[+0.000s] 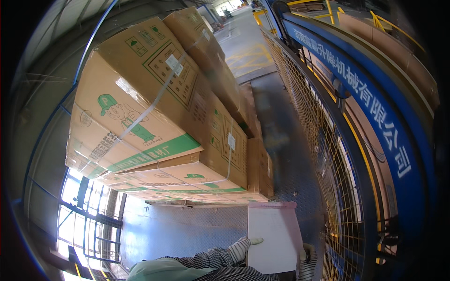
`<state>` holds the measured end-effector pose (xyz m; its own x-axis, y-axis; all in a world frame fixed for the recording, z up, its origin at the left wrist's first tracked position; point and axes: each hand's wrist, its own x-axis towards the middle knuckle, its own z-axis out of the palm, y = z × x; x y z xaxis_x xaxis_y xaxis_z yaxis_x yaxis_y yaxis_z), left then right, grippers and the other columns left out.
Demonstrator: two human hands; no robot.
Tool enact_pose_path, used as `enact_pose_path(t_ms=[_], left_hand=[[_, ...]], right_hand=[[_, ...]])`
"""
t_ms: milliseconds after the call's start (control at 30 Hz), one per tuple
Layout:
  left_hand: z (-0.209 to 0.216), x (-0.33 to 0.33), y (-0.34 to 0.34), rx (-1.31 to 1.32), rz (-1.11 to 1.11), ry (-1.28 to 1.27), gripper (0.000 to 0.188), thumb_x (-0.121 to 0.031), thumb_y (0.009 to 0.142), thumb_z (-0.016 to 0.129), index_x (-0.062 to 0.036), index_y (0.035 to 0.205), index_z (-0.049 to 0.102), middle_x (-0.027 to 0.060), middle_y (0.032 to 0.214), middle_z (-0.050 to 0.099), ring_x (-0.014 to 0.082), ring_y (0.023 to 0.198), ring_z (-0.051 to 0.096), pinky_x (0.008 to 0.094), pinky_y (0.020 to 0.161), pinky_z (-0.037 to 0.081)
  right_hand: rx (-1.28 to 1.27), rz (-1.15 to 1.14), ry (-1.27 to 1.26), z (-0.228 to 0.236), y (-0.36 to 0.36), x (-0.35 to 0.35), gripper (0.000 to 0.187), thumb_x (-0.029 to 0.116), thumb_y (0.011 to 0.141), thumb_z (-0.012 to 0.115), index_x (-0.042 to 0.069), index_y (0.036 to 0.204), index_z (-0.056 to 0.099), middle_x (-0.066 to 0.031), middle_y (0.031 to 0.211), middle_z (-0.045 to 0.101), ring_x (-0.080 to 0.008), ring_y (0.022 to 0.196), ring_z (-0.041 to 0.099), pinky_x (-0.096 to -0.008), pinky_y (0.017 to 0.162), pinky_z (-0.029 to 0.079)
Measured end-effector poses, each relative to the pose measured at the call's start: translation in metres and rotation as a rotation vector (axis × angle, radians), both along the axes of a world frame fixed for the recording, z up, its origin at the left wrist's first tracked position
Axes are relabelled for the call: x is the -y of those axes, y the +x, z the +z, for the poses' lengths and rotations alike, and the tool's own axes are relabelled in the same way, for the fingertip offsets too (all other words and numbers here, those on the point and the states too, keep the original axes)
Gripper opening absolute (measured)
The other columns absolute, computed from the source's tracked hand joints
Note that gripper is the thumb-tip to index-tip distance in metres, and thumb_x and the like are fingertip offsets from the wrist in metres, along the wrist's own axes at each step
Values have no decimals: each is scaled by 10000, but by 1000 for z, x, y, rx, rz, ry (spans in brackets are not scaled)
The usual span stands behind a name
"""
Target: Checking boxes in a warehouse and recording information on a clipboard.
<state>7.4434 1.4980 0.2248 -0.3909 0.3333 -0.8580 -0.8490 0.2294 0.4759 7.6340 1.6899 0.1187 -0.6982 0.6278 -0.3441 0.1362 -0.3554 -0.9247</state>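
Note:
A white writing pad with a pinkish top strip [274, 236] is held low in front of me, its page facing up. My left hand [243, 247], in a pale striped work glove, is closed on the pad's left edge, with the thumb lying on the page and the other fingers hidden beneath. At the lower right edge my right hand [308, 261], also gloved, is curled against the pad; its fingers show only in part. Just beyond the pad stands a stack of strapped cardboard boxes [215, 157] with green printing.
More brown cartons [199, 35] stand behind the near stack. On the right runs a yellowish mesh fence [311, 112] beside a blue steel beam [361, 79]. Blue rails [35, 136] curve along the left. The floor is blue chequered metal plate [187, 225], with a passage [246, 44] leading away.

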Motion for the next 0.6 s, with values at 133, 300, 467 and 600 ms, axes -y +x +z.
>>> enact_pose_path(t_ms=[133,300,467,600], left_hand=[[12,-10,5,16,-8,-48,492,-249,895,750,17,1278,594,170,1090,703,281,919,703,391,814,590],[-15,-16,-6,-3,14,-49,500,-242,890,752,27,1278,588,178,1094,699,288,919,702,396,810,591],[-16,-31,-40,31,78,-25,509,-239,890,751,42,1278,578,186,1097,694,290,935,697,396,810,589],[-33,-27,-14,-10,13,-49,531,-255,886,760,38,1288,575,185,1105,692,294,949,694,391,810,588]], right_hand=[[-55,12,263,4,-1,-5,382,331,992,619,31,1228,630,-150,1094,674,-263,999,623,-403,938,501],[82,125,142,-13,-6,-27,379,312,921,668,3,1137,624,-109,1019,658,-202,942,609,-360,874,496],[-83,22,70,-10,-57,-33,373,326,944,651,-4,1119,633,-114,994,670,-198,936,617,-367,862,500],[13,97,199,-70,-12,-28,366,308,951,643,-5,1141,628,-123,1014,677,-199,947,618,-374,863,502]])
